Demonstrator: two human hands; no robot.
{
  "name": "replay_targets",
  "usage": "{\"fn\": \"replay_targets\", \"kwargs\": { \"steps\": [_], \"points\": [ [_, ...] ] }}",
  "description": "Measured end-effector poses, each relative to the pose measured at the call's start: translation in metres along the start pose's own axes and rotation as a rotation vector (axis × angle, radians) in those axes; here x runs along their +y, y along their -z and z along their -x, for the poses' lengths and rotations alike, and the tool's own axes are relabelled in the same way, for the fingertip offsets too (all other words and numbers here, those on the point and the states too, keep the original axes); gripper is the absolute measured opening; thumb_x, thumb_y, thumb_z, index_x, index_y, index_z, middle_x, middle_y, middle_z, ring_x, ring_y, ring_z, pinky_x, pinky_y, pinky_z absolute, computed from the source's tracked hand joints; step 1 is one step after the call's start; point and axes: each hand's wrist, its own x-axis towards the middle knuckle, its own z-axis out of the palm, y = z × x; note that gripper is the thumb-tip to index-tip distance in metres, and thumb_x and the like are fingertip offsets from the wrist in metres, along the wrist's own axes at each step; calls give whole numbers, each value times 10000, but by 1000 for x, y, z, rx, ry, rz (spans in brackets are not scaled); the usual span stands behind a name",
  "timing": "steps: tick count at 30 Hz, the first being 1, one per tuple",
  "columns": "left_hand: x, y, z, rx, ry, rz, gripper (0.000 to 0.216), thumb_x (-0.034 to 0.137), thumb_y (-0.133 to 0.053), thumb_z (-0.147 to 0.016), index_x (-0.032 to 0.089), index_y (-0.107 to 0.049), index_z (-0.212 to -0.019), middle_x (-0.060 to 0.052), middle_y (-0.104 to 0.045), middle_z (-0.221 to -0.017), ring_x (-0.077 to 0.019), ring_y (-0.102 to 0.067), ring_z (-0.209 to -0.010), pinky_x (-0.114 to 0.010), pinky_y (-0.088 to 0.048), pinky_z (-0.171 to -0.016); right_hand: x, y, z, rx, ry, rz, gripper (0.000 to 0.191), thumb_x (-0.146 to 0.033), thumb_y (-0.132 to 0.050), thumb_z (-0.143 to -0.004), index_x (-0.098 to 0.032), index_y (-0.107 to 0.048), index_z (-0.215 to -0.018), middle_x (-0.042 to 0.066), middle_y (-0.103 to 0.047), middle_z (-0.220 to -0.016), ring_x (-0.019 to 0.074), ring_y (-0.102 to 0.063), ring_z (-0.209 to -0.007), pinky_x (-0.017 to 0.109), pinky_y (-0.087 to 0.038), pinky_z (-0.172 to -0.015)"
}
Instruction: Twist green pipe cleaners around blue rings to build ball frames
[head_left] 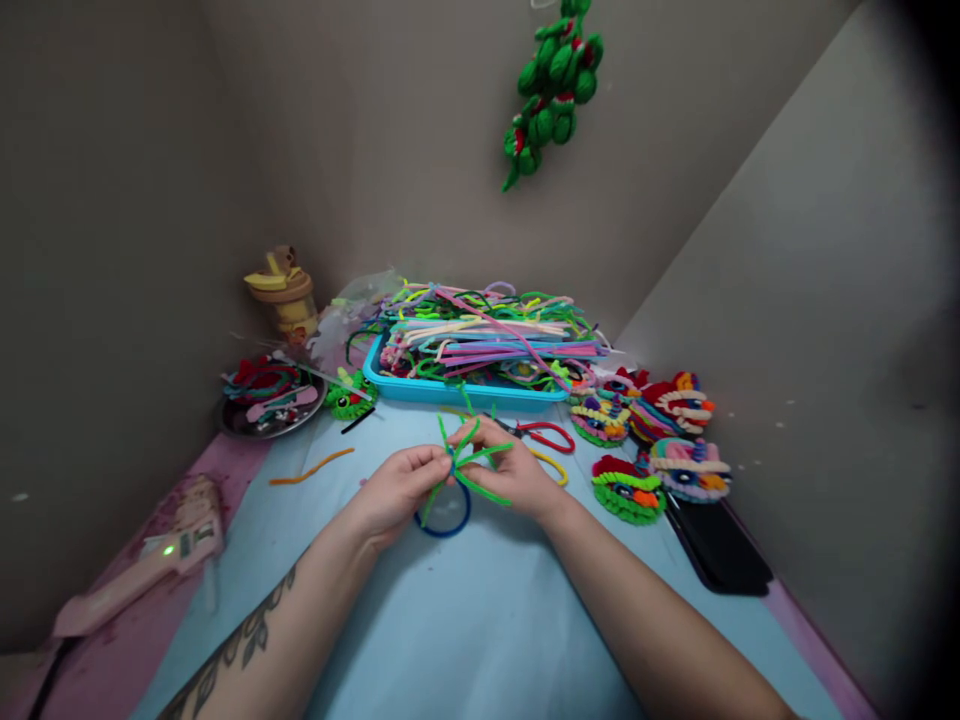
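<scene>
My left hand is closed, its thumb and finger pinching the middle of a bundle of green pipe cleaners. The green strands fan out from that point in several directions. Below the pinch hangs a dark blue pipe cleaner ring, joined close to where the strands meet. On the other side, my right hand is closed around the green strands, its fingertips partly hidden behind them. Scissors with one red handle and one yellow handle lie just behind my right hand, partly covered by it.
A blue tray heaped with pipe cleaners stands at the back. Finished bird-like pieces and a black phone lie right. Left are a pink glue gun, a metal dish, an orange strand and a green figure.
</scene>
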Motion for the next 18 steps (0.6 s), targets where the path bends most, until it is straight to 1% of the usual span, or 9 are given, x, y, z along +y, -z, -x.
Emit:
{"fn": "replay_targets", "kwargs": {
  "steps": [2,6,8,11,15,18],
  "points": [
    [-1,1,0,-9,-20,2,289,405,-669,-704,153,-545,-636,26,-438,-560,-90,-331,-523,-241,-193,-513,1,-2,1,-12,-10,-47,185,-173,-598,-772,-233,-603,-947,30,-556,-930,164,-544,-877,316,-426,-799],
    [-1,0,-1,7,-27,-12,305,419,-674,-696,146,-550,-638,27,-445,-553,-85,-321,-510,-237,-184,-505,4,-4,0,45,-13,-73,169,-181,-620,-759,-231,-602,-919,26,-561,-884,166,-550,-856,318,-435,-788],
    [0,-2,-1,38,-28,-13,306,416,-679,-690,145,-548,-637,27,-455,-555,-81,-325,-506,-230,-190,-502,4,-6,1,81,-19,-53,117,-194,-622,-759,-225,-601,-870,22,-566,-854,164,-548,-837,317,-433,-784],
    [1,-4,-1,80,-67,-10,294,403,-681,-690,147,-545,-638,28,-466,-573,-80,-340,-519,-219,-219,-509,4,-9,2,130,-53,-28,14,-218,-603,-775,-213,-594,-785,19,-572,-796,159,-542,-781,310,-433,-748],
    [-1,-6,-2,111,-141,-11,272,387,-672,-704,151,-545,-655,25,-488,-608,-90,-389,-562,-210,-278,-547,4,-14,4,172,-81,9,69,-223,-575,-790,-205,-613,-736,21,-582,-719,159,-537,-700,307,-434,-684],
    [-3,-5,-3,123,-162,-8,260,377,-663,-715,153,-545,-658,19,-503,-621,-98,-413,-586,-207,-297,-566,5,-17,6,173,-84,29,93,-236,-577,-798,-211,-640,-734,28,-605,-721,163,-549,-701,318,-443,-696]
  ]
}}
